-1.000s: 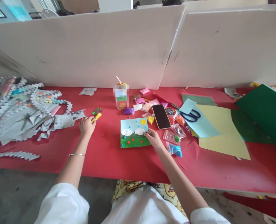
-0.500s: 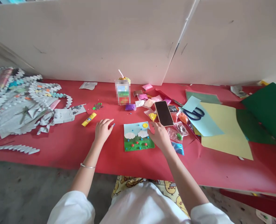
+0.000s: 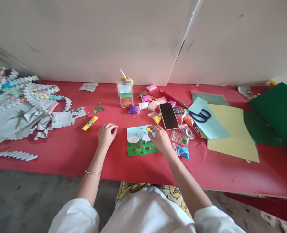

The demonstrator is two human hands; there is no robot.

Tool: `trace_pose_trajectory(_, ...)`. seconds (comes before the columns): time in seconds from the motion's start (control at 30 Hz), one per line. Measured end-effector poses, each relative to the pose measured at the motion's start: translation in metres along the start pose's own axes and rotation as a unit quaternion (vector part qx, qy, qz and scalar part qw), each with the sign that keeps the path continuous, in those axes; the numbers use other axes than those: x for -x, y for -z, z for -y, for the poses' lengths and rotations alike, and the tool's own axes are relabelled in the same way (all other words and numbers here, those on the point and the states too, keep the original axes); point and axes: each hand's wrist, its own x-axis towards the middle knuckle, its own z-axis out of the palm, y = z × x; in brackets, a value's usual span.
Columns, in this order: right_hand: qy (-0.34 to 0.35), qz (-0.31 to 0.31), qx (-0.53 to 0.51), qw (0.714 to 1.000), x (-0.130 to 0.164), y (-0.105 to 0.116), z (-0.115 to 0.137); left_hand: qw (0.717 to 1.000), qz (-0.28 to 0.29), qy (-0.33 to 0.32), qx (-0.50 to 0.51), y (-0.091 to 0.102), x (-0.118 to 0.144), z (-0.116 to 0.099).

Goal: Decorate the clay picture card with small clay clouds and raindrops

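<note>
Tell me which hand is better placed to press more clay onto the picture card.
Probably the right hand: its fingers already rest on the picture card. The left hand sits apart on the red table.

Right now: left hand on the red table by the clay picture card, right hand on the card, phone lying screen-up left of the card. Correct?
Not quite. The phone lies screen-up to the upper right of the clay picture card, not left of it, as the head view shows. The rest holds: left hand on the red table beside the card, right hand on the card.
</note>
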Motion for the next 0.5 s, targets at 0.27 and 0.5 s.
trace_pose_trajectory(0.27,0.008,-0.016,-0.028,0.999,0.009,-0.002,-0.005,0.999,-0.009,-0.011,0.039,0.003,-0.002,-0.008)
trace_pose_trajectory(0.5,0.024,-0.021,-0.038,0.999,0.012,-0.003,-0.006,0.99,0.045,-0.089,0.103,-0.003,0.016,-0.033)
